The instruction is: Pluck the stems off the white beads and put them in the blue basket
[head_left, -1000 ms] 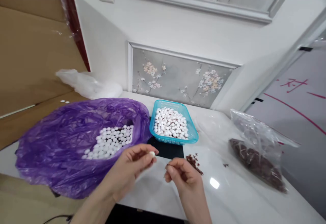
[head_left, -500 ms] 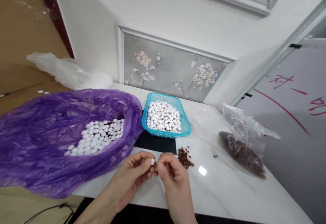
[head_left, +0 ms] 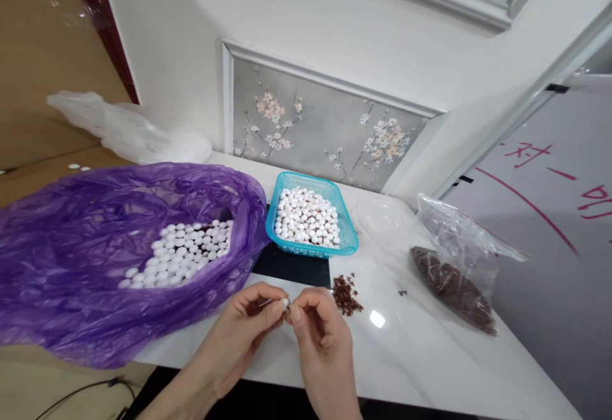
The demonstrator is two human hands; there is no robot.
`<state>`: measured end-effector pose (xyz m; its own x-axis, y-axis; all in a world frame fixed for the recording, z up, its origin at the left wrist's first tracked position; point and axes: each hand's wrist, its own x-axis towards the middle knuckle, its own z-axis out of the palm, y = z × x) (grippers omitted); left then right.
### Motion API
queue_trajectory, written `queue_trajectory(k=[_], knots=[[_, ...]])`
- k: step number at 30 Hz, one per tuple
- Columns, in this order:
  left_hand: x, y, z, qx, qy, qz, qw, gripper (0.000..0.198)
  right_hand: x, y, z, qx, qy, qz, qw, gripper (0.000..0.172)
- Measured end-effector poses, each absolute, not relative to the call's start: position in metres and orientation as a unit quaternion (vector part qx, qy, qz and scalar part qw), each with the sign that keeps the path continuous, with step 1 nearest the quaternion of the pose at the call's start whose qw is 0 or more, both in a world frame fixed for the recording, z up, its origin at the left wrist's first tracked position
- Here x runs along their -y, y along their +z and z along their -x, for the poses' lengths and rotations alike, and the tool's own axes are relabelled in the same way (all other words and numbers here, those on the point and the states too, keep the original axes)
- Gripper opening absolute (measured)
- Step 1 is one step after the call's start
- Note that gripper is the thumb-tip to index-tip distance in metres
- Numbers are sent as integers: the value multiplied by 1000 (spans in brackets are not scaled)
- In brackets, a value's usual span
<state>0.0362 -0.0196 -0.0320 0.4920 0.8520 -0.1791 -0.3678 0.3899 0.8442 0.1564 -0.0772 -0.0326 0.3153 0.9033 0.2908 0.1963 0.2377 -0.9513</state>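
Observation:
My left hand point(head_left: 251, 318) pinches a small white oval bead-like piece point(head_left: 285, 303) between thumb and forefinger. My right hand point(head_left: 321, 324) meets it fingertip to fingertip, closed in a pinch at the piece's right side. A tiny dark brown piece shows at the right fingertips, mostly hidden by them. Just beyond the right hand lies a small pile of reddish-brown star-like pieces point(head_left: 347, 296). Behind the hands stands a blue plastic basket point(head_left: 354, 245) full of white pieces point(head_left: 308, 216) with brown bits among them.
At left, a purple plastic bag point(head_left: 95, 216) lies open with many white pieces inside. A clear bag of brown pieces point(head_left: 452, 289) rests at right, beside a whiteboard point(head_left: 549, 267). A black flat sheet point(head_left: 291, 270) lies under the basket's front. The wall rises behind the white table point(head_left: 406, 356).
Both hands have shifted very slightly left, still fingertip to fingertip at the white piece, which is now a little more covered by the fingers. The view has moved slightly.

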Motion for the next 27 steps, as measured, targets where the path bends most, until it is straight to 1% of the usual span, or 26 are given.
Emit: queue_trajectory(k=[6,12,18,21,23,25,27], knots=[[20,-33,-37,-338,417,-425,729,5,77,-36,-156,501,291,553,598,13],[20,-34,-38,-346,417,-433,720,6,75,-37,-154,497,293,554,600,15],[20,-35,-37,-349,422,-438,713,6,72,-35,-155,467,343,557,595,15],[22,-33,-37,-340,415,-427,728,7,71,-32,-157,428,390,540,611,10],[23,-31,-37,-327,398,-405,755,8,72,-30,-162,406,406,531,623,13],[24,-30,-37,-323,385,-378,777,9,74,-30,-170,395,391,541,631,16],[24,-31,-36,-330,383,-356,786,11,76,-31,-182,398,347,567,633,17]])
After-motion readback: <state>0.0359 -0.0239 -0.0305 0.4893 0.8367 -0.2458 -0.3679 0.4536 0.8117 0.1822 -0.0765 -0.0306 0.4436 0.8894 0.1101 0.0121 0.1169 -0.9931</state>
